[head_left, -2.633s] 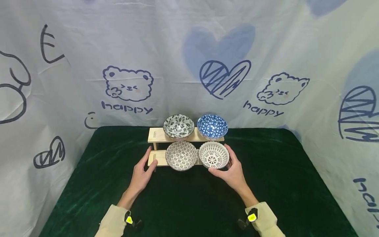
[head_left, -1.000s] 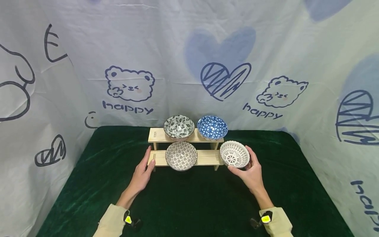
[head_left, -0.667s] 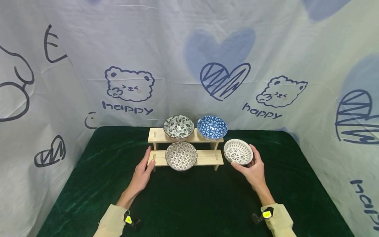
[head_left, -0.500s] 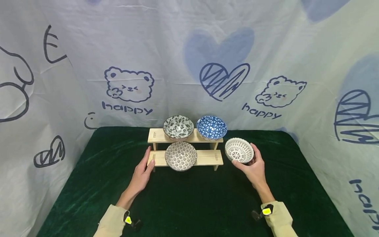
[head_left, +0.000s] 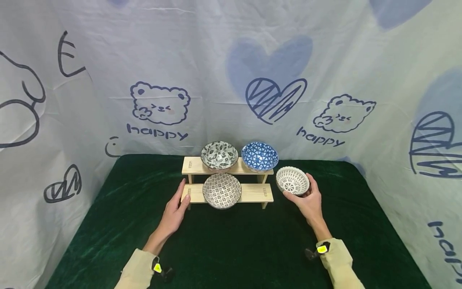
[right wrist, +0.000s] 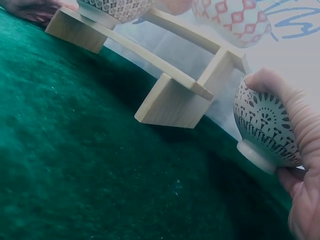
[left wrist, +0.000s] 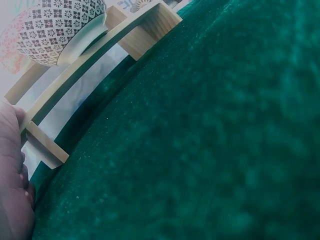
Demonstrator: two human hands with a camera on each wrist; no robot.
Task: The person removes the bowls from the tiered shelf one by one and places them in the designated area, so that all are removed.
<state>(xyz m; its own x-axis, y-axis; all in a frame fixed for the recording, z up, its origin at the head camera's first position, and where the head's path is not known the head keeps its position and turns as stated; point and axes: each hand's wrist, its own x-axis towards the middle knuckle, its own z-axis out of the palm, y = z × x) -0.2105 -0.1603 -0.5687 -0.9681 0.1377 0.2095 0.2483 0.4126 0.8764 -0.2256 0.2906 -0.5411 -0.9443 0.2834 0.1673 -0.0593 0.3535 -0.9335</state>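
My right hand [head_left: 309, 202] grips a small white bowl with a dark petal pattern [head_left: 292, 181], thumb at the near side and fingers round the right. The bowl is held just right of a two-tier wooden stand [head_left: 256, 192], its foot above the cloth in the right wrist view. At the stand's left end, my left hand [head_left: 172, 212] holds the lower shelf, its thumb over the shelf corner in the left wrist view. A brown-and-white patterned bowl [head_left: 221, 191] sits on that lower shelf.
On the upper shelf stand a leaf-patterned bowl [head_left: 219, 155] and a blue triangle-patterned bowl [head_left: 260, 156]. Green velvet cloth [head_left: 231, 245] covers the table. A white printed curtain [head_left: 216, 60] hangs close behind the stand and along both sides.
The petal-patterned bowl, gripped by my right hand, has left the right part of the lower shelf and moved right, then slightly back. My left hand stays at the stand's left end.
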